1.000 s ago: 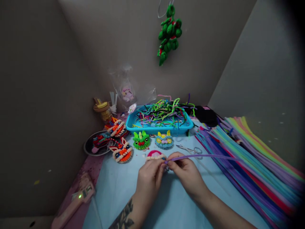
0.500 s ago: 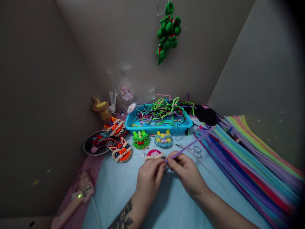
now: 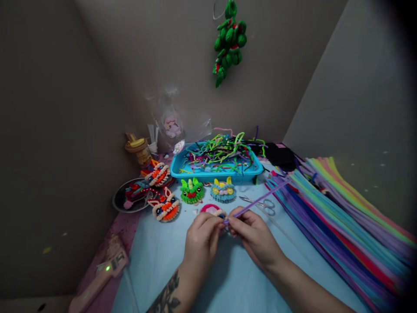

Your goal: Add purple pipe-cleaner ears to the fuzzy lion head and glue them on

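Between my two hands is a purple pipe cleaner [image 3: 260, 200], its long free end slanting up to the right. My left hand [image 3: 202, 237] pinches its short end between thumb and fingers. My right hand [image 3: 252, 234] grips the same pipe cleaner a finger's width away, thumb on top. Just behind my fingers, partly covered by them, lies a pink and white fuzzy piece [image 3: 211, 209]. A green animal head [image 3: 192, 191] and a blue one with yellow ears [image 3: 223, 190], both of pipe cleaners, sit farther back. Small scissors [image 3: 267, 205] lie open right of my right hand.
A blue tray [image 3: 215, 177] heaped with pipe cleaner scraps stands at the back. Bundles of long pipe cleaners [image 3: 345, 217] cover the right side. Orange animal heads [image 3: 167, 211] and a metal bowl [image 3: 114, 203] are at left, with a lit glue gun [image 3: 97, 282] in front.
The pipe cleaner's free end has swung slightly, reaching farther right. My hands keep their pinch on it close together; the whole view has shifted very little.
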Tool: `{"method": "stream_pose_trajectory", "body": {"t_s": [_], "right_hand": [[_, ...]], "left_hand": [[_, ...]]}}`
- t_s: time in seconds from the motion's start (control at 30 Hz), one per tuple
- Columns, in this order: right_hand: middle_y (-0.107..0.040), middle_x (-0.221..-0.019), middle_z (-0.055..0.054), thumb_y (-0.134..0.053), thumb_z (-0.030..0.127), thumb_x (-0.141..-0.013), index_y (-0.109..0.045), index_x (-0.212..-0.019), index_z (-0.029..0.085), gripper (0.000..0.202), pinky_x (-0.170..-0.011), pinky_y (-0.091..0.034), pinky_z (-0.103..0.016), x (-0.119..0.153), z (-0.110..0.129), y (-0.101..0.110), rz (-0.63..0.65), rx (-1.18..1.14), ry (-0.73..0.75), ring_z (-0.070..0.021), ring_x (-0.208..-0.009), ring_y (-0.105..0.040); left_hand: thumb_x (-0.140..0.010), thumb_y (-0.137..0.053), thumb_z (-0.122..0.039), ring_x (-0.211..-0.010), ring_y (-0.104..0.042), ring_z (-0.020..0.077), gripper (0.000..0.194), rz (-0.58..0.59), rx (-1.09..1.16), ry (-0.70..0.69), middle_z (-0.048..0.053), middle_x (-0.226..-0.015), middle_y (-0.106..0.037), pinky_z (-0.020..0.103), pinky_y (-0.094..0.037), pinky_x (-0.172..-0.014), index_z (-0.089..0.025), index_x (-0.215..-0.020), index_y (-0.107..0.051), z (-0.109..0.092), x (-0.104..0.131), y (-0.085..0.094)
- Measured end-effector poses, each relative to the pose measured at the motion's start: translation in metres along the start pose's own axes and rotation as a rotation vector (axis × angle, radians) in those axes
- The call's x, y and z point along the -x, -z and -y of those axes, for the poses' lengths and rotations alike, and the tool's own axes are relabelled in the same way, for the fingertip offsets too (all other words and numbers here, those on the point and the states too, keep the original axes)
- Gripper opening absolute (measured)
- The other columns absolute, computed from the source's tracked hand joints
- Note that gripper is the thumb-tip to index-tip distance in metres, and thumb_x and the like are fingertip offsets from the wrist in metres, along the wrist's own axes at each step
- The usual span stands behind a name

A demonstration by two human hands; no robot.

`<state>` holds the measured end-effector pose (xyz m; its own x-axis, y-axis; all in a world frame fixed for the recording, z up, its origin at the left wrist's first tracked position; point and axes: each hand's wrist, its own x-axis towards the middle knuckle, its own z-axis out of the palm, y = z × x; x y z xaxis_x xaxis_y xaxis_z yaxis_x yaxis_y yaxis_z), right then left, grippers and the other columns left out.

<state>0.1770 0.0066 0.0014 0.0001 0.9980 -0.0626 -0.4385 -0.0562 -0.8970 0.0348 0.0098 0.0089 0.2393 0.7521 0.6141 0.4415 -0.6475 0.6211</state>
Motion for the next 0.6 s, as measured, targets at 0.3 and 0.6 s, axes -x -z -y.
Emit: {"method": "stream_pose_trajectory", "body": {"t_s": [0.3,0.6], "right_hand": [[-0.060,-0.080,-0.002,-0.074,0.030,-0.075,-0.073,-0.076,0.023,0.007,-0.071,-0.049,-0.027,-0.002,0.006,0.007,0.183,0.138,0.209,-0.0162,-0.077,-0.057],[-0.063,-0.082,-0.003,-0.073,0.036,-0.076,-0.076,-0.082,0.024,0.014,-0.076,-0.047,-0.031,-0.002,0.009,0.011,0.244,0.189,0.146,-0.0179,-0.078,-0.057]], "left_hand": [[-0.084,-0.057,-0.035,-0.058,-0.051,0.0125,0.031,0.187,0.366,0.474,0.000,-0.059,-0.054,0.022,-0.040,-0.055,-0.016,-0.061,-0.062,-0.008,-0.012,0.005],[-0.069,-0.067,-0.062,-0.042,-0.036,0.0065,0.049,0.303,0.800,0.802,-0.005,-0.048,-0.045,0.020,-0.027,-0.043,-0.014,-0.063,-0.058,0.000,-0.005,0.000]]}}
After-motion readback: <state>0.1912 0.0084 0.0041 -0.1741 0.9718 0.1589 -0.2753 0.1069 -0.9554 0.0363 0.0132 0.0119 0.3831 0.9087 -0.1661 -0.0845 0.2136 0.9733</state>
